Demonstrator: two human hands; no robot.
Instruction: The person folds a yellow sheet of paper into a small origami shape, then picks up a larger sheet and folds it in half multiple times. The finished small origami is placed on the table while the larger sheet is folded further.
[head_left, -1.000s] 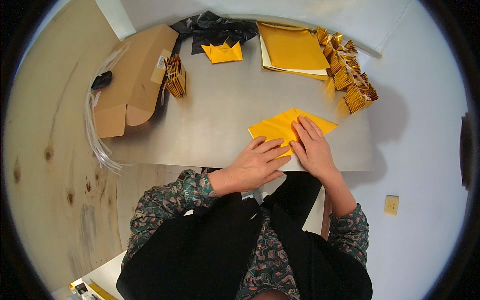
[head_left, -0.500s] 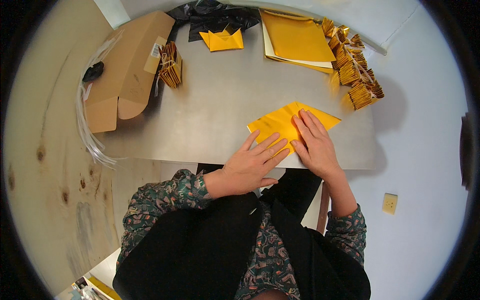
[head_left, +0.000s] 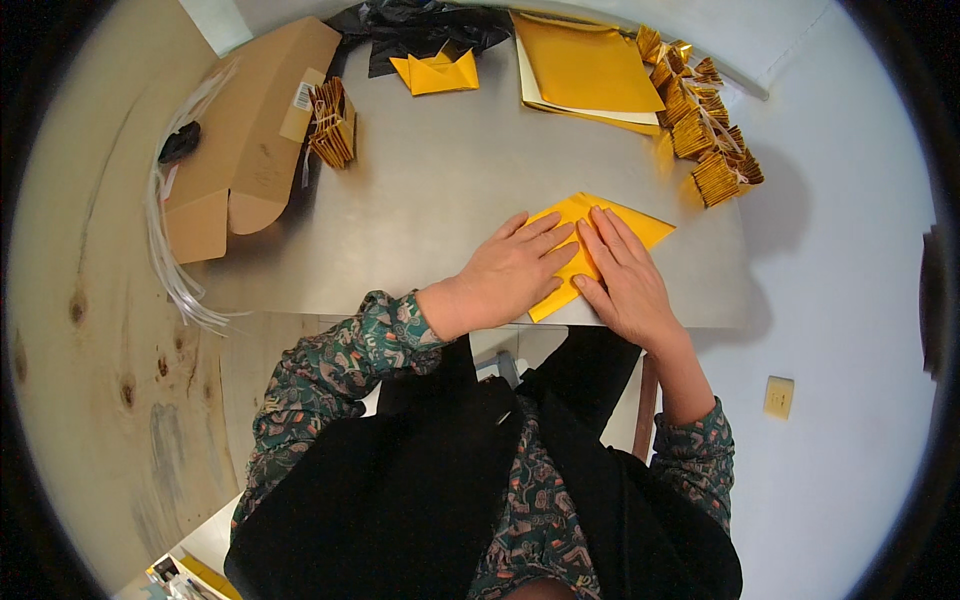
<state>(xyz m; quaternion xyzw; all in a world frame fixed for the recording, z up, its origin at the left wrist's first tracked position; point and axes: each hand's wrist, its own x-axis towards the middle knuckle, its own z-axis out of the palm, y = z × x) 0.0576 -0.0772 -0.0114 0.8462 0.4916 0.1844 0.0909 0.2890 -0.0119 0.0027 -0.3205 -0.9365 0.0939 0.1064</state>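
A gold sheet of paper [head_left: 562,283], partly folded, lies on the metal table near its front edge. My left hand [head_left: 515,268] rests flat across the sheet's left side, fingers stretched toward the middle. Over its right half, my right hand [head_left: 627,285] presses down with fingers extended. Both palms hide much of the paper, so the fold lines beneath them do not show. Farther back stands a folded gold paper piece [head_left: 442,76] with pointed ends.
A stack of gold sheets [head_left: 590,70] sits at the back right beside several tied gold bundles [head_left: 715,178]. Another tied bundle [head_left: 333,122] stands next to a cardboard box [head_left: 250,130] on the left, draped with white strips [head_left: 165,250]. Black plastic [head_left: 425,30] lies behind.
My left hand has moved up and onto the sheet, and the sheet's left part has been folded inward. My right hand stays on the right side.
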